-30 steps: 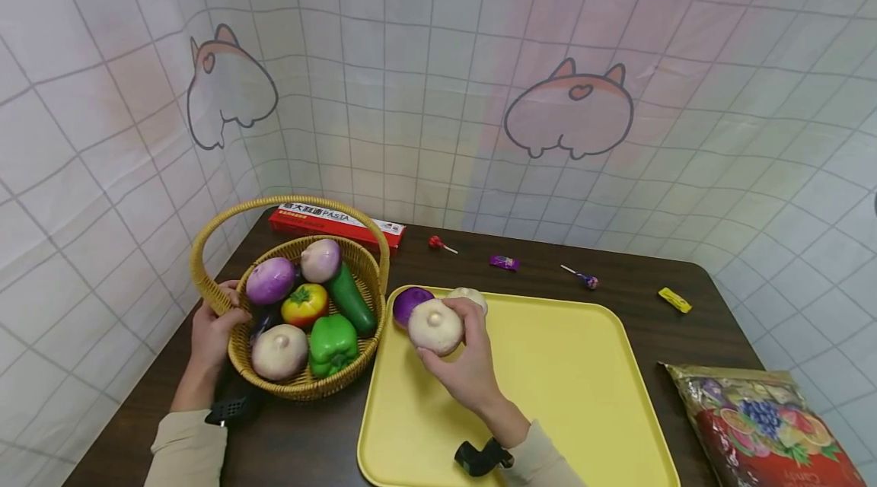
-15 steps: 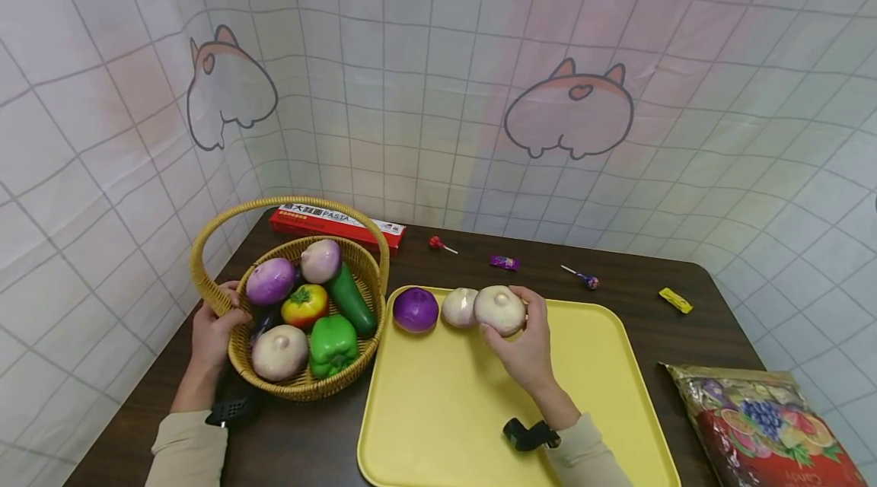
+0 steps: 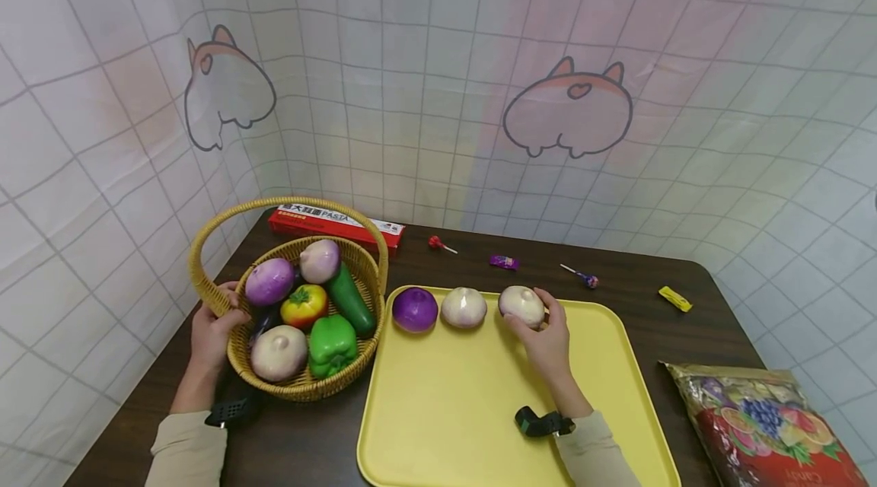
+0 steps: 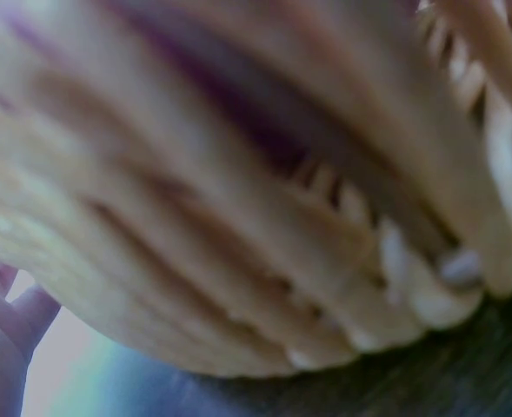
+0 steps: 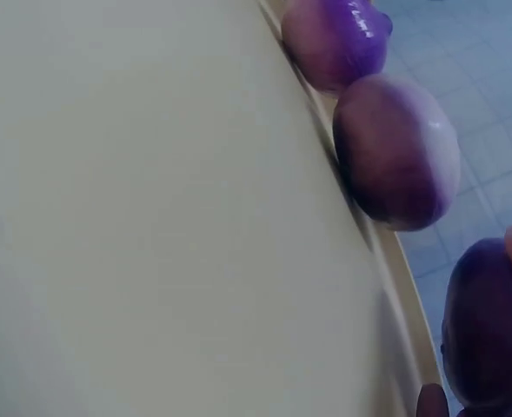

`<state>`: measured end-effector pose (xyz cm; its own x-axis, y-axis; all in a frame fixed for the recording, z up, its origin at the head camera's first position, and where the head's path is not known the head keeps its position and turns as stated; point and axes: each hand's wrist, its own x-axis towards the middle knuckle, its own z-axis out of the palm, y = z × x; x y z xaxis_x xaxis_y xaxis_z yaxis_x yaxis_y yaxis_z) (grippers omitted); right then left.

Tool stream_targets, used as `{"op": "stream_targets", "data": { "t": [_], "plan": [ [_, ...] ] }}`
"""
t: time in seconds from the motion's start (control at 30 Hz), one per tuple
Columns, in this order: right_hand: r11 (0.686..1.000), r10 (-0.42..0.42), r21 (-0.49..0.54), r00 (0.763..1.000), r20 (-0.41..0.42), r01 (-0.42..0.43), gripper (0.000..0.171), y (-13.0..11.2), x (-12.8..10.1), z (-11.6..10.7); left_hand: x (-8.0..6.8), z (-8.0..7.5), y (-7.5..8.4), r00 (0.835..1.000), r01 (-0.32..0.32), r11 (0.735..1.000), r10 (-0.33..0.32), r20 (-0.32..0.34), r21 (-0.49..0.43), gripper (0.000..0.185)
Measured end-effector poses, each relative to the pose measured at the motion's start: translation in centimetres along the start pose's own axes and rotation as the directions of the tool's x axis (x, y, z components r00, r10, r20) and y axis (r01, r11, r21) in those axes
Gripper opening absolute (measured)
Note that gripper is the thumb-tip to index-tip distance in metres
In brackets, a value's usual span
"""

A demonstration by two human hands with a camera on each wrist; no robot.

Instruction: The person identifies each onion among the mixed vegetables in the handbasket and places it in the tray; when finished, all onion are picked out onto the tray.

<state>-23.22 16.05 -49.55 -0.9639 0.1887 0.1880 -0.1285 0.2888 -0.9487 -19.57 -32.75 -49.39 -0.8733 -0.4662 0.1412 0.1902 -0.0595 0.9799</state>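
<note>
My left hand grips the wicker basket at its left side, where the handle meets the rim. In the left wrist view the basket's weave fills most of the picture, blurred. My right hand holds a white-and-purple onion between thumb and fingers, low over the back edge of the yellow tray. Left of it, a paler onion and a deep purple onion sit in a row along that edge. The right wrist view shows the held onion from its purple underside.
Inside the basket lie several vegetables, among them a green pepper, a cucumber and a tomato. Behind stands a red pasta box. Small candies, such as a purple one, line the back; a candy bag lies right.
My right hand has carried the held onion rightward along the tray's back edge, past the purple and paler onions, and lowered it slightly. The left hand and basket have stayed put.
</note>
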Motion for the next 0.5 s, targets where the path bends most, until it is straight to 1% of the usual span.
{"op": "stream_targets", "data": {
  "t": [0.07,0.13,0.27,0.4,0.5],
  "plan": [
    [1.000,0.028,-0.009,1.000,-0.005,-0.029,0.069,1.0,0.4,0.0,0.0,0.0,0.1,1.000,-0.003,1.000,0.003,-0.002,-0.003,0.019],
    [0.999,0.039,-0.024,0.999,-0.008,-0.039,0.068,1.7,0.6,0.0,0.0,0.1,0.2,1.000,-0.001,1.000,0.001,-0.003,-0.001,0.020],
    [0.999,0.031,-0.044,0.999,-0.006,-0.031,0.068,2.1,0.5,0.0,-0.1,0.2,0.2,1.000,0.010,1.000,-0.010,-0.004,0.006,0.019],
    [0.998,0.011,-0.066,1.000,-0.004,-0.012,0.071,1.8,0.2,0.1,-0.2,0.3,0.2,1.000,0.019,1.000,-0.019,-0.013,0.010,0.019],
    [0.998,0.006,-0.061,1.000,-0.007,-0.007,0.071,0.1,-0.6,-0.1,-0.2,0.2,0.2,1.000,0.021,1.000,-0.021,-0.011,0.005,0.018]
  ]
}}
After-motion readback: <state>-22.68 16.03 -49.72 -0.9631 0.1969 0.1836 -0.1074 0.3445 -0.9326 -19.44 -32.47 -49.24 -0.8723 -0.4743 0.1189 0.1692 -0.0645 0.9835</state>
